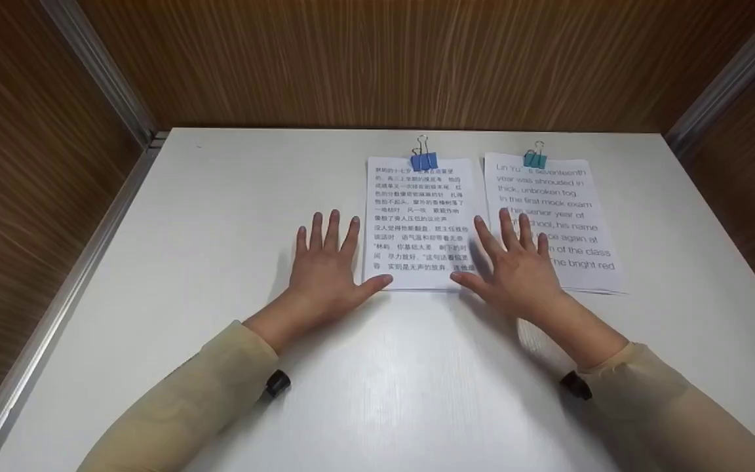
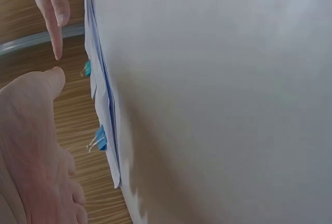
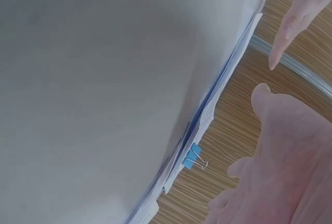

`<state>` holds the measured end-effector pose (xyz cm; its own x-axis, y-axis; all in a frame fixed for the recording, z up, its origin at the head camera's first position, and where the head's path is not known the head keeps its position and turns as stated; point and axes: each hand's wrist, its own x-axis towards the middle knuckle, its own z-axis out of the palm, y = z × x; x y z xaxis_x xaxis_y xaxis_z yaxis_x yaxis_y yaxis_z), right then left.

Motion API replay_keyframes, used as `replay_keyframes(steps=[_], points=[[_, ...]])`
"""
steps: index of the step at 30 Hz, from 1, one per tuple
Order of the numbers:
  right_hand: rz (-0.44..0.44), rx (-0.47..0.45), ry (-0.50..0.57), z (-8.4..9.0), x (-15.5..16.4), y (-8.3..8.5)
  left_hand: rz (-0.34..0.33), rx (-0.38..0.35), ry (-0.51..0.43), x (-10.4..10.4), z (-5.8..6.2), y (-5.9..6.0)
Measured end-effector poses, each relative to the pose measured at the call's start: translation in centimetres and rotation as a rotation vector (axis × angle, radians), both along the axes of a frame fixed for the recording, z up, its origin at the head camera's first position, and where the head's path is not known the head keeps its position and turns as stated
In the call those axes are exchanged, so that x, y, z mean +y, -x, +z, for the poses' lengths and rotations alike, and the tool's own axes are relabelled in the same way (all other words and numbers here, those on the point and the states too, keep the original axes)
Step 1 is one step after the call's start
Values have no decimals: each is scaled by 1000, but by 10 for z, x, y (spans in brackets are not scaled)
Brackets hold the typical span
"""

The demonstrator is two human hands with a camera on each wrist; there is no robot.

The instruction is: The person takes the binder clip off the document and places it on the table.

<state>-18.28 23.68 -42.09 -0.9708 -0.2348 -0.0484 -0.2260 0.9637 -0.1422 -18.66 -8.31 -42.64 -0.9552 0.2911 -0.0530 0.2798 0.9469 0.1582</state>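
Observation:
Two stacks of printed sheets lie side by side on the white table. The left stack carries Chinese text and has a blue binder clip on its top edge. English text covers the right stack, which a teal binder clip grips at the top. My left hand, palm down with fingers spread, is beside the left stack, its thumb over the lower left corner. Fingers also spread, my right hand is above the right stack, with its thumb at the left stack's lower right corner. Neither hand holds anything.
Wood-grain panels enclose the white table at the back and both sides, with metal strips at the corners. A small black object shows at the left sleeve, and another black object at the right sleeve.

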Motion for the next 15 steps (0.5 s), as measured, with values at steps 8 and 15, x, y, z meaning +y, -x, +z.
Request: replay_keyframes(steps=[8,15], points=[[34,-9,-9,2,-3,15,-5,-9,-3,11,3,15],[73,-45,3,0,-6,32,-36,-37,-33,20,-1,33]])
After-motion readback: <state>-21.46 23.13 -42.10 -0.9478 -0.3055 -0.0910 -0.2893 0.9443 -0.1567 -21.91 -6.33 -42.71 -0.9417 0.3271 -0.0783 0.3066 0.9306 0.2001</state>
